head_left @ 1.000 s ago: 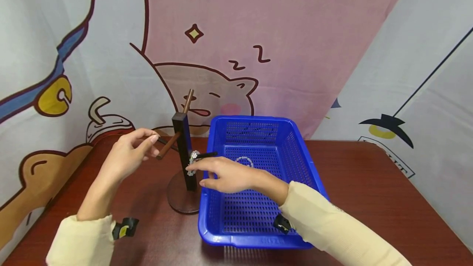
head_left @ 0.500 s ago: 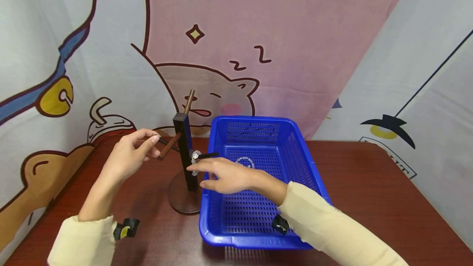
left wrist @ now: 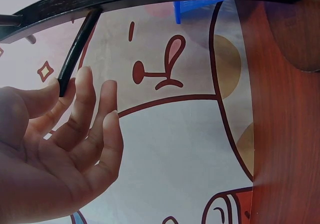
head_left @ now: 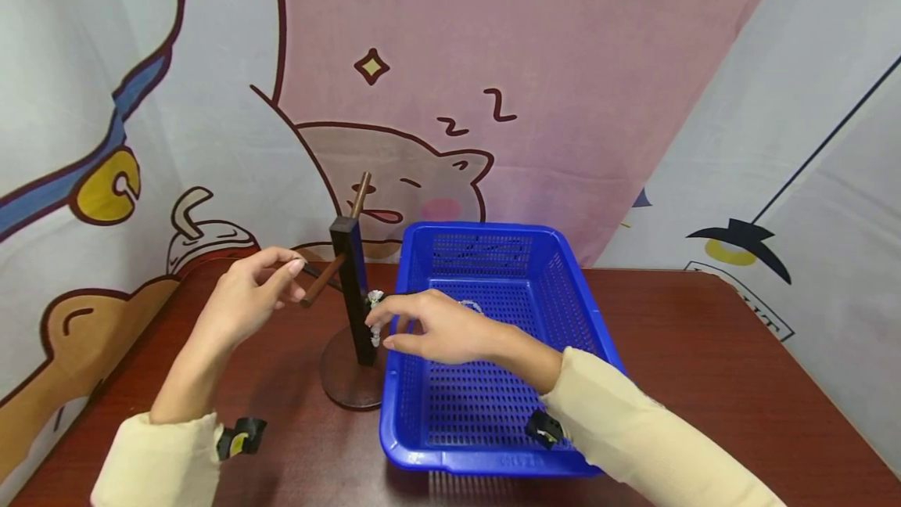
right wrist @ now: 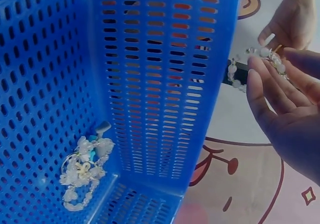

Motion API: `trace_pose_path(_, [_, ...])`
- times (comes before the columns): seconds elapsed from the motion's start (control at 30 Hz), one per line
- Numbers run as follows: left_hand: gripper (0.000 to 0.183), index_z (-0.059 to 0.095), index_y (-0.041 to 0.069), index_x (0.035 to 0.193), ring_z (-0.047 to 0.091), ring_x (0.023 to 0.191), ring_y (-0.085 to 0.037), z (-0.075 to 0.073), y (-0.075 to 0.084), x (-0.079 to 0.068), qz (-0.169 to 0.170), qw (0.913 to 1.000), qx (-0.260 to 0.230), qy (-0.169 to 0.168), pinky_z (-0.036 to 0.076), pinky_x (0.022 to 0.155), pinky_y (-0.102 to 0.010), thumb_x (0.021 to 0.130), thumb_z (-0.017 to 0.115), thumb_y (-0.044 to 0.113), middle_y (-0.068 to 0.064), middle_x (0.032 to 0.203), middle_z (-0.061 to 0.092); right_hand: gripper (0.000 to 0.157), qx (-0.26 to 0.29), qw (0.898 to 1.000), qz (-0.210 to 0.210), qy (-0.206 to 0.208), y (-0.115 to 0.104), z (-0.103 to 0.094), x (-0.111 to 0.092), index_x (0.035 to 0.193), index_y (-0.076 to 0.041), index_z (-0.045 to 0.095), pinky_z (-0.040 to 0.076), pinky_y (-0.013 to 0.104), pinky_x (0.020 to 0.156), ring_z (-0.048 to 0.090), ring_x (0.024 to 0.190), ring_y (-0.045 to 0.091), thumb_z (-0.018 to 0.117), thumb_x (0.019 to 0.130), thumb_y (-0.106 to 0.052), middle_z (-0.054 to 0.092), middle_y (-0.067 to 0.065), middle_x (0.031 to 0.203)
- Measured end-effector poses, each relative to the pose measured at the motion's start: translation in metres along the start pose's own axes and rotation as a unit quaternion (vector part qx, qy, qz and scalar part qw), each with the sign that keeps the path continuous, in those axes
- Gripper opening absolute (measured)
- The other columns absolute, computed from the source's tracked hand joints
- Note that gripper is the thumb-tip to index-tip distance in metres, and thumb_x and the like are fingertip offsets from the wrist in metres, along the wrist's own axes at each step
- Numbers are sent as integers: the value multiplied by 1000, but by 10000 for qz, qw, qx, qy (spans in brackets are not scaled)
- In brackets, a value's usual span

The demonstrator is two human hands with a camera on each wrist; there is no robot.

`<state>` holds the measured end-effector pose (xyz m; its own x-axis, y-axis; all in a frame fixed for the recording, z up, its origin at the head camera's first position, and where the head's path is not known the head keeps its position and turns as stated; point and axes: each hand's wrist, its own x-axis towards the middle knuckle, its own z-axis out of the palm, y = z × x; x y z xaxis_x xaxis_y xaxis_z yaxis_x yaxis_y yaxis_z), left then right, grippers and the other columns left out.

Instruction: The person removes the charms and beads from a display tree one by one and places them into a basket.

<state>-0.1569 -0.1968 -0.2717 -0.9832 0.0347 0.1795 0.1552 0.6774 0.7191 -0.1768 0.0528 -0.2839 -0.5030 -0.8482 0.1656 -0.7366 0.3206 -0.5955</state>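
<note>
A dark wooden jewelry stand [head_left: 354, 296] with several pegs stands upright on a round base. My left hand [head_left: 242, 300] pinches the tip of its black left peg [left wrist: 78, 54] between thumb and forefinger. A clear-beaded bracelet [head_left: 376, 298] hangs by the post on the right side. My right hand [head_left: 443, 327] is at this bracelet, fingers loosely bent and fingertips right against the beads, hiding most of the right peg. In the right wrist view, the beads [right wrist: 237, 86] loop around the dark peg, while more of them show behind the fingers.
A blue perforated basket [head_left: 493, 460] stands right of the stand, under my right forearm. More beaded bracelets [right wrist: 82, 171] lie inside. A brown peg [head_left: 324, 280] juts toward me beside my left hand. Behind the brown table [head_left: 704, 382] hangs a cartoon-printed cloth [head_left: 563, 100].
My right hand has shifted slightly right and up, its fingers more bent, now covering the right peg. The bracelet hangs a little lower and straighter. My left hand stays on its peg.
</note>
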Motion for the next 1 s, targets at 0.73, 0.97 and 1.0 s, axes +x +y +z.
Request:
trace_pose_path(0.73, [33, 56, 5, 113, 60, 68, -16, 0, 0, 1, -28, 10000, 17, -34, 47, 64, -32, 97, 44, 31, -3, 72, 65, 22, 876, 9936, 343, 629, -7, -16, -6, 102, -5, 58, 49, 23, 54, 59, 61, 8, 63, 82, 2, 61, 4, 91])
trace_pose_path(0.97, [33, 56, 5, 113, 60, 68, -16, 0, 0, 0, -8, 10000, 61, -27, 47, 65, -32, 97, 44, 30, -4, 73, 65, 23, 453, 9953, 204, 836, -6, -23, -9, 102, -4, 59, 47, 22, 53, 56, 63, 3, 66, 80, 1, 62, 3, 89])
trace_pose_path(1.0, [32, 56, 5, 113, 60, 68, -16, 0, 0, 0, -1, 10000, 59, -24, 48, 65, -32, 97, 44, 30, -5, 73, 65, 23, 387, 9953, 181, 867, -6, -24, -9, 102, -4, 59, 47, 22, 54, 57, 64, 3, 66, 80, 1, 63, 3, 89])
